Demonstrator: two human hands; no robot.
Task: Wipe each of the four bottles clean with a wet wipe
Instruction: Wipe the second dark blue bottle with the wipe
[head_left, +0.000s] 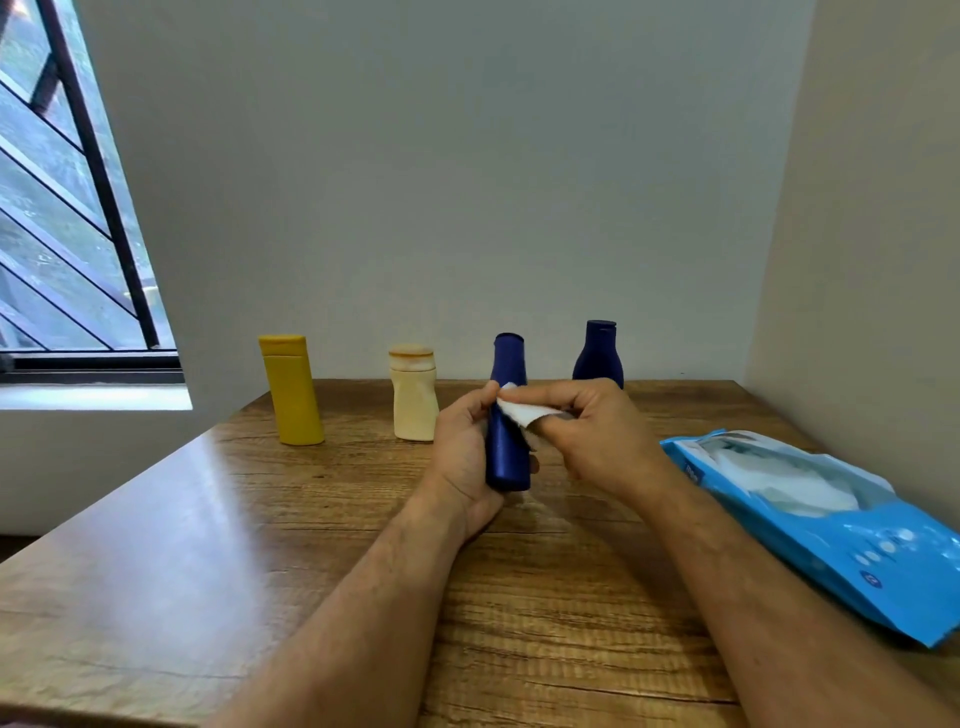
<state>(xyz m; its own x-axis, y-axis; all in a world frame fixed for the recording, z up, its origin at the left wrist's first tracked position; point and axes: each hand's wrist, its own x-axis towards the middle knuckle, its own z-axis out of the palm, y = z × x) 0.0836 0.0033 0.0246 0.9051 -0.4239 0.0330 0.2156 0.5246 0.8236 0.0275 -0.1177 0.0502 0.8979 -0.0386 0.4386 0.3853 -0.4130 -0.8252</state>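
Observation:
My left hand (460, 452) grips a tall dark blue bottle (506, 457) upright above the table's middle. My right hand (592, 431) pinches a white wet wipe (522, 411) and presses it against the bottle's right side. A second dark blue bottle (599, 353) stands at the back right, partly hidden behind my right hand. At the back left stand a yellow bottle (292, 389) and, to its right, a cream bottle (414, 395) with a stained cap.
The wooden table (208, 545) fills the lower view, with walls behind it and on the right. An open blue pack of wet wipes (810, 525) lies on its right side. A barred window (67, 208) is at the far left.

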